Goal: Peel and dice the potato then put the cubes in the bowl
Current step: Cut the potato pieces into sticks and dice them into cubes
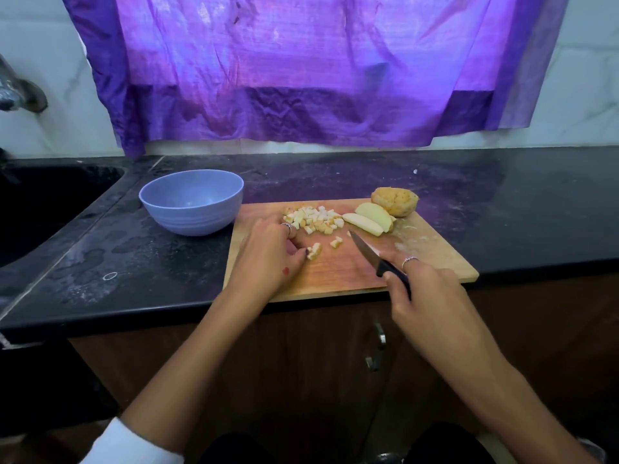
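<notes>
A wooden cutting board [432,259] lies on the black counter. Near its far edge is a pile of potato cubes [315,218], with a few loose cubes [336,242] closer to me. My left hand [268,254] rests on the board, its fingertips touching a small piece of potato [315,251]. My right hand [423,289] grips the black handle of a knife [366,251], whose blade points toward the potato slices [368,218]. A peeled potato chunk [395,200] sits at the board's far right. The lilac bowl [191,204] stands to the left of the board and looks empty.
A dark sink [43,209] is set into the counter at the far left, with a tap [20,88] above it. Purple cloth [301,68] hangs on the wall behind. A cupboard door with a metal handle [376,346] is below the counter edge.
</notes>
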The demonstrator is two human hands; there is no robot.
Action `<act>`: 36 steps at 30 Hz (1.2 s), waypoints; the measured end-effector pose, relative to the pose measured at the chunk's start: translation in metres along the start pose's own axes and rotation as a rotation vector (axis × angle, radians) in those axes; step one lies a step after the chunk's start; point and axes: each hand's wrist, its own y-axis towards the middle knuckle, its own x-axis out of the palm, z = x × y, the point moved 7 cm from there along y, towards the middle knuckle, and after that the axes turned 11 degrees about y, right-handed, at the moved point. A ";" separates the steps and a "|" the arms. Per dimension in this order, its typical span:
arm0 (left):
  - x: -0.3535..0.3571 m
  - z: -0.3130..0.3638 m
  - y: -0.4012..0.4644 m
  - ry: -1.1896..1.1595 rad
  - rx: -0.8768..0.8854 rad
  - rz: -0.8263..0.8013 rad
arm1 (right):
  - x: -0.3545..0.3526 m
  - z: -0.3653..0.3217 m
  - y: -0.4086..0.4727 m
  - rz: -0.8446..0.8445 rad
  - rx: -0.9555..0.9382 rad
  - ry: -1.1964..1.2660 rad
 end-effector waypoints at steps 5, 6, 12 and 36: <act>0.001 0.011 0.027 0.080 0.039 0.028 | 0.016 -0.012 0.009 -0.023 -0.008 0.029; 0.001 0.008 0.032 0.091 0.029 0.038 | 0.021 -0.017 0.013 -0.031 -0.026 0.040; -0.001 -0.015 0.034 -0.085 -0.044 0.216 | 0.005 -0.013 0.027 -0.034 -0.123 0.112; 0.006 -0.013 0.031 0.064 -0.025 0.180 | -0.022 0.031 0.084 -0.008 -0.147 0.165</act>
